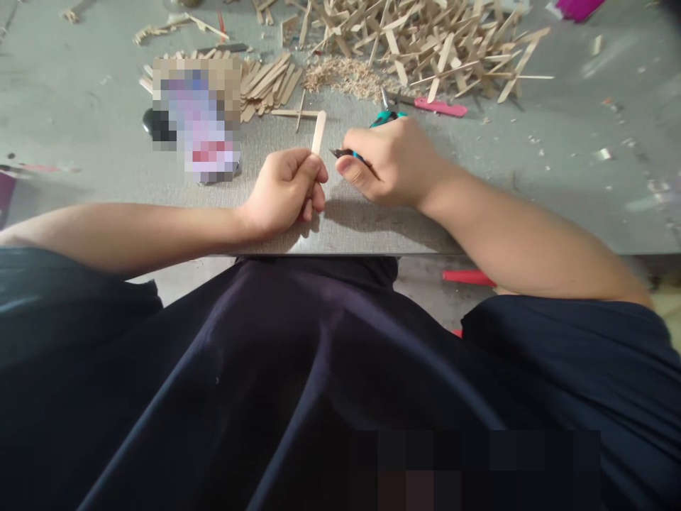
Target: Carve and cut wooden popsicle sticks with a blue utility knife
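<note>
My left hand point(287, 188) rests at the table's near edge, its thumb and fingers pinching a flat wooden craft stick point(319, 131) that points up and away. My right hand point(391, 160) is closed round a small tool with a dark pointed tip point(340, 152) and a bit of blue; most of it is hidden in the fist, so its exact kind does not show. That tip is close to the stick, with a small gap between them. Just beyond my right knuckles lies a teal-handled tool point(387, 117), partly covered by the hand. A pink-handled knife point(440, 106) lies behind it.
A large jumbled heap of wooden sticks point(425, 42) spreads at the back. Wood shavings point(345, 78) lie before it. A neater pile of sticks point(269, 81) sits left, beside a blurred-out object point(205, 128). Loose scraps dot the right of the grey table point(574, 206).
</note>
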A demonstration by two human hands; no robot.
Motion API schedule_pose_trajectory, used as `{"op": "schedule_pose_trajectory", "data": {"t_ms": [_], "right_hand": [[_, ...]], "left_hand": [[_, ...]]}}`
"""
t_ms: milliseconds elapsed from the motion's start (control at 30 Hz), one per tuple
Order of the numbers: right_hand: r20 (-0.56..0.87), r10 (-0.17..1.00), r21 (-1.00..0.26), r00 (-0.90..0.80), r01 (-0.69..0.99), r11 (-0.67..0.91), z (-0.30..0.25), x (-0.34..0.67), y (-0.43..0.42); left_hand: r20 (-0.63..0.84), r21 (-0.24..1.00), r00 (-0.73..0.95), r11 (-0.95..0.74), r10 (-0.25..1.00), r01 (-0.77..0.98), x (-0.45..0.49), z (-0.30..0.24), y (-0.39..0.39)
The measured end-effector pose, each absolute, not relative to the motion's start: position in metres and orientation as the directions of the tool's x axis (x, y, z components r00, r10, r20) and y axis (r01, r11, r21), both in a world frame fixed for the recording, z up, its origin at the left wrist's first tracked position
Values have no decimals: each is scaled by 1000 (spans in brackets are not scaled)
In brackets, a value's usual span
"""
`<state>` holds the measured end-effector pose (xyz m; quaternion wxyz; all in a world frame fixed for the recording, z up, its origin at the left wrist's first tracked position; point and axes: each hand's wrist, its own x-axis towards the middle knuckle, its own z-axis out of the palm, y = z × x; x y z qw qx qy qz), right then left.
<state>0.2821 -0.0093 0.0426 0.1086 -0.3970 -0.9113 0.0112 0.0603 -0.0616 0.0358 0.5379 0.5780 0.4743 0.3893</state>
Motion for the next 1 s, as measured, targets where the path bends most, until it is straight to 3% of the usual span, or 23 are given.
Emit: {"op": "schedule_pose_trajectory", "data": {"t_ms": [167, 400, 567, 767, 1000], "right_hand": [[150, 745, -102, -650, 740, 665, 40, 279, -9], [213, 731, -264, -648, 683, 682, 37, 284, -4], [214, 730, -172, -649, 710, 682, 45, 279, -10], [195, 744, -196, -639, 718, 668, 40, 282, -4], [248, 683, -76, -687, 689, 721, 37, 284, -4]], "left_hand": [[-26, 989, 267, -13, 963, 145, 61, 34, -62], [-30, 993, 276, -2, 961, 117, 61, 31, -60], [-25, 994, 286, -6, 958, 105, 59, 28, -58], [-30, 998, 284, 11, 958, 69, 58, 25, -57], [-53, 998, 264, 42, 963, 46, 57, 22, -54]]}}
